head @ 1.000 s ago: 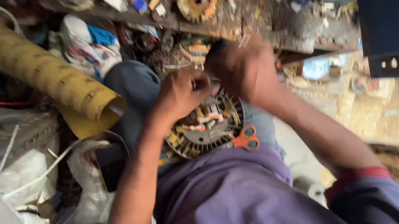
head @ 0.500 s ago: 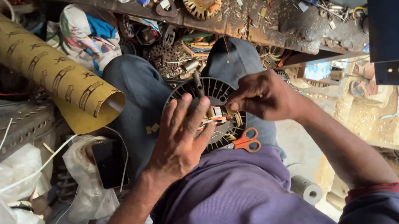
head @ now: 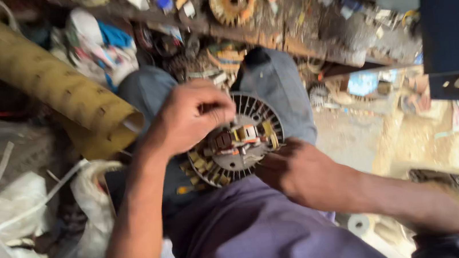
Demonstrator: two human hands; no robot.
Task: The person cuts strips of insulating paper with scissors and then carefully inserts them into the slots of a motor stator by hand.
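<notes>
Head view: I am steadying the round motor stator (head: 237, 145) on my lap, right hand (head: 298, 173) curled under its near rim, left hand (head: 190, 116) pinching at its windings; beyond, the yellow roll (head: 47, 92).

Left hand (head: 193, 116): knuckles up, fingers curled in toward the palm, tips pinched together at the right edge of the fist. Wrist slightly bent. Left forearm runs from the lower-left edge up and right, bare, with a striped cuff just showing at the bottom.

Right hand (head: 297, 170): lower and to the right of the left one, back of hand facing the camera, fingers bent and tucked under, tips hidden. Right forearm comes in from the lower right, bare to a red-edged cuff. Hands are close, not touching. Whole view is motion-blurred.
</notes>
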